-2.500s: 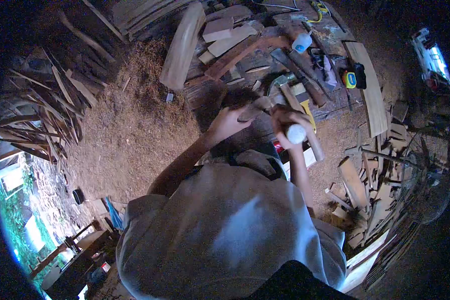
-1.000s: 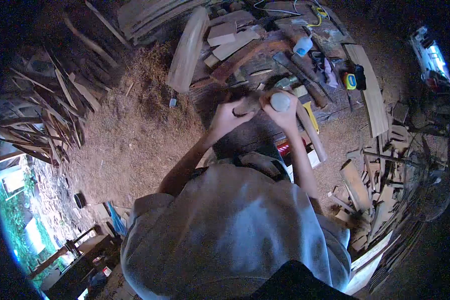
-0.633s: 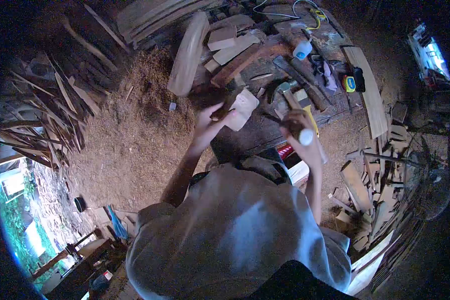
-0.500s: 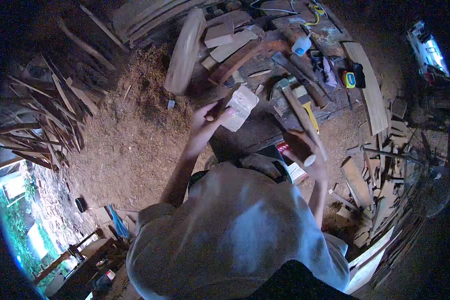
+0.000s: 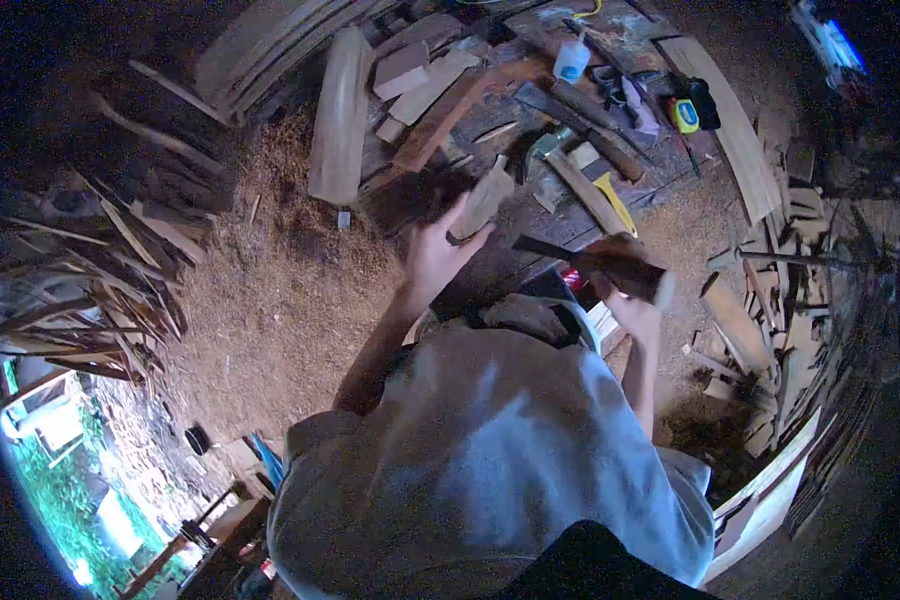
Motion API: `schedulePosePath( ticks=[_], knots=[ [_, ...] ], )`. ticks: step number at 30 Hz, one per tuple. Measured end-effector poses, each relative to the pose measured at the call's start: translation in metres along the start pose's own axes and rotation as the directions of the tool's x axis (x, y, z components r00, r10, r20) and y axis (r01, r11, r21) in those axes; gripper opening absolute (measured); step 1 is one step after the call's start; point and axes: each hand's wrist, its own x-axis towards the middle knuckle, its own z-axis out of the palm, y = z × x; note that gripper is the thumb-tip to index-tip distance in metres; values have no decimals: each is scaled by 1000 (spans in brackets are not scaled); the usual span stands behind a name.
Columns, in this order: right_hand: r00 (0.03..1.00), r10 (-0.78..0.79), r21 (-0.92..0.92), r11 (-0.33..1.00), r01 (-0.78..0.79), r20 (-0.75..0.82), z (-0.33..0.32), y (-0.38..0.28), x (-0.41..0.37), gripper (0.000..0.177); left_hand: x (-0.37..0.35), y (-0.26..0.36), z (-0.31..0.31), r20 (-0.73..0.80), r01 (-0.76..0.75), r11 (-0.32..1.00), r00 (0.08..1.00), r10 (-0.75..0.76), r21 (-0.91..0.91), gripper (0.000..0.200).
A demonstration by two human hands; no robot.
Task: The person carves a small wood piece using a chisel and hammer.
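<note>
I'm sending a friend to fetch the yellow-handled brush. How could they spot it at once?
Start at the cluttered bench before the person and find the hammer lying beyond the right hand. The brush lies to the right of the hammer's handle, roughly parallel with it. Its yellow handle and broad, flat bristle end set it apart from the plain wooden-handled hammer.

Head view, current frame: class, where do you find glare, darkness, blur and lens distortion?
All in the head view: glare washes out the bright opening at lower left; darkness fills the upper corners; the right hand looks slightly smeared, perhaps by motion; the long plank at upper right appears bowed, likely by the wide lens.
</note>
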Motion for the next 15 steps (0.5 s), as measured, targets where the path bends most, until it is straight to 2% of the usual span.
schedulePosePath(
  ticks=[1, 2, 3, 4, 5, 7, 8, 9, 10, 12, 13, 14, 15],
  knots=[
    [987, -93, -35, 995, 98, 134, -1, -10, 6, 35, 1, 6, 4, 35, -3, 997, 999, 1, 76, 52],
    [988, -91, -36, 995, 96, 126, -1, -7, 16, 35, 2, 10, 8, 68, -6, 989, 998, -4, 150, 51],
    [954, -210, -34, 974, 222, 215, 0, -1, 27, 43, 1, -6, 18, 40, -52, 998, 998, 51, 37, 48],
    [897, -321, -20, 939, 343, 305, 0, 4, 31, 51, 3, -9, 22, 44, -51, 998, 998, 50, 33, 48],
    [978, -46, 118, 993, 21, 205, 7, 31, 16, 56, 4, -10, 25, 46, -59, 998, 997, 58, 18, 51],
    [985, -27, 74, 997, 14, 172, 14, 50, 25, 61, 4, -17, 31, 41, -56, 998, 998, 56, 0, 55],
    [991, -18, 36, 999, 14, 132, 18, 54, 30, 67, 5, -22, 33, 87, -45, 998, 995, 41, 50, 55],
    [994, 91, 81, 992, -96, 65, 27, 4, 34, 65, 6, -25, 34, 131, -39, 994, 991, 25, 101, 56],
    [994, 87, 82, 992, -92, 71, 29, -4, 38, 65, 6, -27, 35, 124, -37, 994, 992, 24, 103, 56],
    [999, -38, 188, 982, 37, 2, 33, -10, 44, 56, 6, -25, 36, 90, -94, 994, 991, 99, -60, 56],
    [996, 10, 217, 976, 10, -90, 38, -5, 41, 47, 6, -24, 35, 87, -94, 994, 991, 99, -58, 56],
    [996, 8, 218, 976, 11, -87, 43, -1, 41, 47, 6, -23, 33, 88, -114, 993, 989, 117, -32, 56],
    [980, -55, 163, 983, 87, -192, 48, 3, 43, 37, 6, -22, 32, 90, -133, 991, 987, 133, -7, 56]
  ],
)
